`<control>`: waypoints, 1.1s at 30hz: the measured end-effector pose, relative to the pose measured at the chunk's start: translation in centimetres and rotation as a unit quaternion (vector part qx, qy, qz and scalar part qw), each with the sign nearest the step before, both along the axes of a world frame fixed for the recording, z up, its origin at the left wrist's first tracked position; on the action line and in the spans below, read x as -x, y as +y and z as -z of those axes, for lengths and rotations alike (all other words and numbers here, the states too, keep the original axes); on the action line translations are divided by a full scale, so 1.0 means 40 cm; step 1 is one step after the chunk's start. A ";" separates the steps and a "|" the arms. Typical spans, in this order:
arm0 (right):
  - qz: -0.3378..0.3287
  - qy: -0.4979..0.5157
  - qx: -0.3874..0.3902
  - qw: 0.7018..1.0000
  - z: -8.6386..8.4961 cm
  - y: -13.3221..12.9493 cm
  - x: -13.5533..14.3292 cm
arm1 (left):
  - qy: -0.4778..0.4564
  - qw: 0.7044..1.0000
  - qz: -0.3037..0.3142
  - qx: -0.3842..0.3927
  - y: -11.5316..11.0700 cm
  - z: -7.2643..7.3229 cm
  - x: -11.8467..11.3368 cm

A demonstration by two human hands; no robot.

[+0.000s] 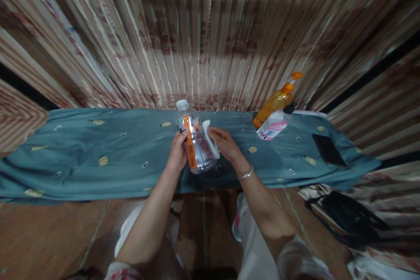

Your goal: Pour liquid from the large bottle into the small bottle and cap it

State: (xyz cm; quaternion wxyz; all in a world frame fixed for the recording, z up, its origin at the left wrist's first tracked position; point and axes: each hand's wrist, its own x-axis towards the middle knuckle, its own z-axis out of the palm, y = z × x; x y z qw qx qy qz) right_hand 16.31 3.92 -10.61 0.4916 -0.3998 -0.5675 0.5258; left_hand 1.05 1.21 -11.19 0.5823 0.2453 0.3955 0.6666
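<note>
A clear plastic bottle (199, 142) with a white cap and an orange label strip is tilted slightly in front of me, over the cloth-covered surface. My left hand (178, 151) grips it from the left side, thumb on the label. Pinched in my right hand (225, 143) is a folded white cloth or tissue (211, 138), held against or close beside the bottle's right side. Whether the cloth touches the plastic is hard to see. The inside of the bottle looks transparent.
Teal patterned cloth (131, 148) covers the long surface. An orange pump bottle (271, 107) and a clear black-topped bottle (274, 126) stand tilted in view at the right, beyond them a black phone (329, 150). A black bag (351, 214) lies lower right; pleated curtain (197, 43) hangs behind.
</note>
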 end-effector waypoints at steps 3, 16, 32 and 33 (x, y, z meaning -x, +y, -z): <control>-0.028 -0.046 -0.029 0.998 -0.010 -0.027 0.008 | -0.002 1.000 -0.006 0.004 0.000 0.004 0.000; 0.101 0.033 -0.100 0.989 -0.057 0.028 -0.042 | 0.064 0.995 0.083 -0.001 -0.049 0.006 -0.050; 0.074 -0.139 -0.193 0.968 -0.031 -0.057 0.016 | -0.021 0.998 -0.056 -0.005 -0.001 0.016 -0.007; 0.082 -0.146 -0.214 0.962 -0.038 -0.059 0.017 | -0.022 0.999 -0.043 -0.007 -0.008 0.015 -0.017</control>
